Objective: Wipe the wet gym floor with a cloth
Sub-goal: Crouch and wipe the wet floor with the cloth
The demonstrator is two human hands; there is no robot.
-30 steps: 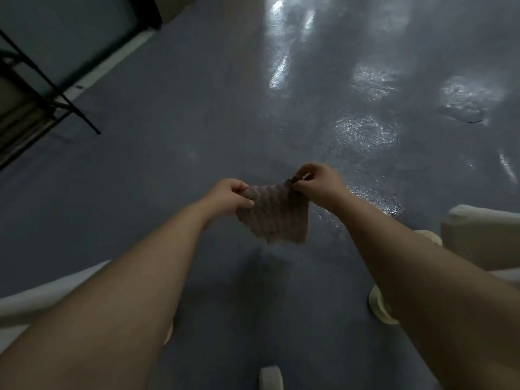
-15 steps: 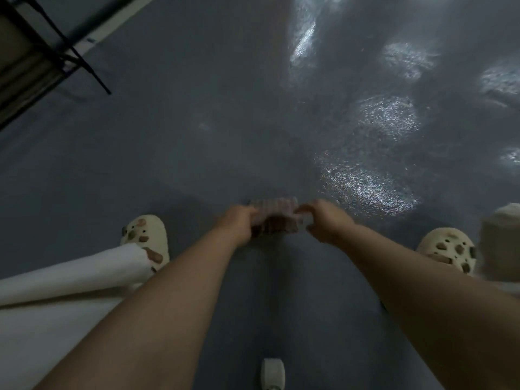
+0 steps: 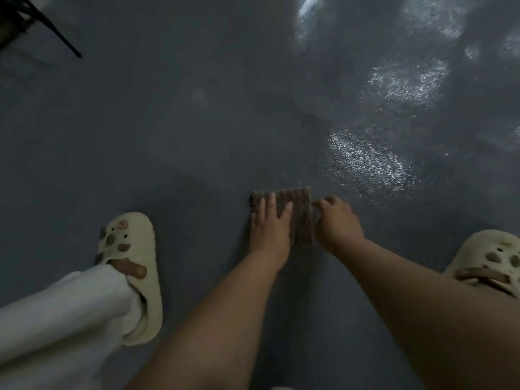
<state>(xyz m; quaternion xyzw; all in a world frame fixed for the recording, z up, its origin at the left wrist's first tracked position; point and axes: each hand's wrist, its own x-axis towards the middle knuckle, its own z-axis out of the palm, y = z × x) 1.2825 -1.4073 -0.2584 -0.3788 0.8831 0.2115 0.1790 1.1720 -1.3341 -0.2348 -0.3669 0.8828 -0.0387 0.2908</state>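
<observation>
A small brownish ribbed cloth (image 3: 301, 218) lies flat on the dark grey gym floor (image 3: 197, 142) between my feet. My left hand (image 3: 270, 226) presses down on the cloth's left half with straight, spread fingers. My right hand (image 3: 336, 223) is at the cloth's right edge, its fingers curled and pinching that edge. A shiny wet patch (image 3: 365, 164) glistens on the floor just beyond and to the right of the cloth. More wet patches (image 3: 408, 80) shine farther off at the upper right.
My left foot in a cream clog (image 3: 132, 263) with a white trouser leg (image 3: 56, 319) stands at the left. My right clog (image 3: 492, 260) is at the right edge. Black metal legs (image 3: 56, 32) of a frame reach in at the top left.
The cloth went from hanging between both hands to lying flat on the floor. My left hand has let go of its corner and now presses on top. The view tilted downward.
</observation>
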